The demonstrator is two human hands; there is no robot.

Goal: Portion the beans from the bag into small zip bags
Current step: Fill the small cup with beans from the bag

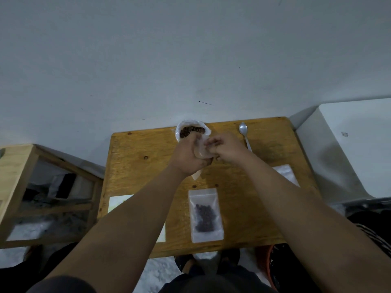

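An open clear bag of dark beans (192,130) stands at the far edge of the wooden table (135,166). Just in front of it my left hand (187,157) grips a small empty zip bag (201,153), whose lower corner pokes out below the hand. My right hand (224,148) pinches the same bag at its top, fingers curled. A filled zip bag with dark beans (205,215) lies flat near the table's front edge. A metal spoon (245,135) lies to the right of the bean bag.
Empty zip bags (285,174) lie at the table's right, partly under my right forearm. A white sheet (119,203) lies at the front left. A wooden shelf unit (25,187) stands left; a white appliance (349,149) stands right. A wall rises behind.
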